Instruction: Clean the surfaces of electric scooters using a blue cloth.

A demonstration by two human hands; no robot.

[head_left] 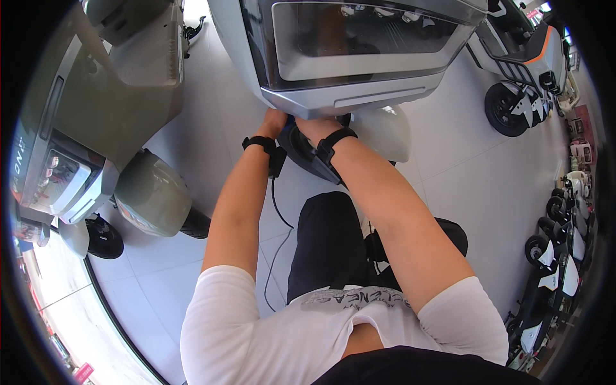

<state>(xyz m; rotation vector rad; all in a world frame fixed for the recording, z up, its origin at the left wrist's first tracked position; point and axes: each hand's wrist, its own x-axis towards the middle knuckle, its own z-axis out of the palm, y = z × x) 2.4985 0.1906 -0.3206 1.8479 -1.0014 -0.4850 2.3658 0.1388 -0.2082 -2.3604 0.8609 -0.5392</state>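
Observation:
In front of me stands a light grey scooter, its silver nose and glossy headlight panel (366,64) overhanging my hands. Both forearms reach forward beneath that nose. My left hand (274,120) is by the left side of the dark front wheel (300,149), its fingers hidden by the nose. Close beside it, my right hand (316,128) lies over the top of the wheel, fingers likewise out of sight. A small patch of blue shows between the hands, too little to name. To the right of the wheel is a pale rounded fender (388,131).
A grey-beige scooter (122,122) stands close on my left. Further right is a scooter with an orange-trimmed seat (523,61), and several small vehicles (558,256) line the right side. A thin cable (276,256) trails from my left wristband (260,142). Pale floor tiles lie between.

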